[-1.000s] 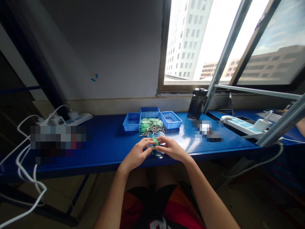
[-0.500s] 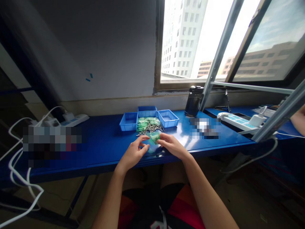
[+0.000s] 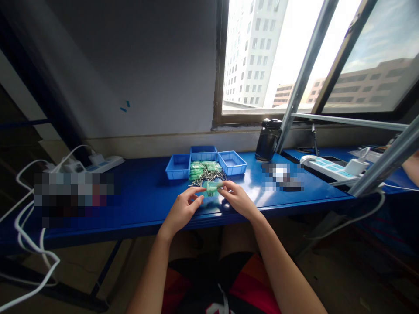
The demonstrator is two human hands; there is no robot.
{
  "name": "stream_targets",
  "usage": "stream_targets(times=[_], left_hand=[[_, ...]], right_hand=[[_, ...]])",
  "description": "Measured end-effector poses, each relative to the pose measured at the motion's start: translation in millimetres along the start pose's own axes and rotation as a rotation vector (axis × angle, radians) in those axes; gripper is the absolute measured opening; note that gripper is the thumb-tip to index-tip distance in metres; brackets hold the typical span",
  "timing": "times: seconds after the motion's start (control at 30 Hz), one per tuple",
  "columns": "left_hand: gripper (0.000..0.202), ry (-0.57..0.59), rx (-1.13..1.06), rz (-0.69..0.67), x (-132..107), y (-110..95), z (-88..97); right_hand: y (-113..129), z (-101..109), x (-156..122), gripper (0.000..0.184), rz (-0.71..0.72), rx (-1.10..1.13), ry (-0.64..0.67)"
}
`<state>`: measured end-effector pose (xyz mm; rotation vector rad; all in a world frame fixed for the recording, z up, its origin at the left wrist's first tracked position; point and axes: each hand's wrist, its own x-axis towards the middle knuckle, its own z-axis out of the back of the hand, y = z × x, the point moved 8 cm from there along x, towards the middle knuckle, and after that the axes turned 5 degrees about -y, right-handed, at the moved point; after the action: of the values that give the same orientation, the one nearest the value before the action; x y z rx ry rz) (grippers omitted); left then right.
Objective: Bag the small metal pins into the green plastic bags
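Observation:
My right hand pinches a small green plastic bag just above the blue table. My left hand is close beside it, fingers curled, fingertips near the bag's left edge; whether it grips the bag I cannot tell. Right behind the bag lies a pile of small metal pins and a heap of more green bags.
Three blue trays stand around the heap: a left tray, a back tray and a right tray. A black jug is by the window. White power strips and cables lie left; another strip right.
The green bag went from upright between both hands to held flat by the right hand, a little farther toward the pile. The left hand eased back from it.

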<state>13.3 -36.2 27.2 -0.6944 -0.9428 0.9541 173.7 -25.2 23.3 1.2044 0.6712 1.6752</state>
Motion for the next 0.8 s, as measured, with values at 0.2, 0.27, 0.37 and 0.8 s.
stream_targets(times=[0.2,0.27,0.37,0.8], left_hand=[[0.03,0.003,-0.06,0.033,1,5,-0.9],[0.029,-0.011,-0.08,0.039,2,7,-0.5],[0.031,-0.018,-0.073,0.061,3,12,-0.9],[0.032,0.028,-0.096,0.055,3,7,-4.1]], right_hand=[[-4,-3,-1,0.028,-0.09,0.179,0.057],[-5,-2,-1,0.031,-0.113,0.248,0.046],[-5,0,-2,0.035,-0.132,0.306,0.035],[-7,-6,-3,0.02,-0.076,0.184,0.09]])
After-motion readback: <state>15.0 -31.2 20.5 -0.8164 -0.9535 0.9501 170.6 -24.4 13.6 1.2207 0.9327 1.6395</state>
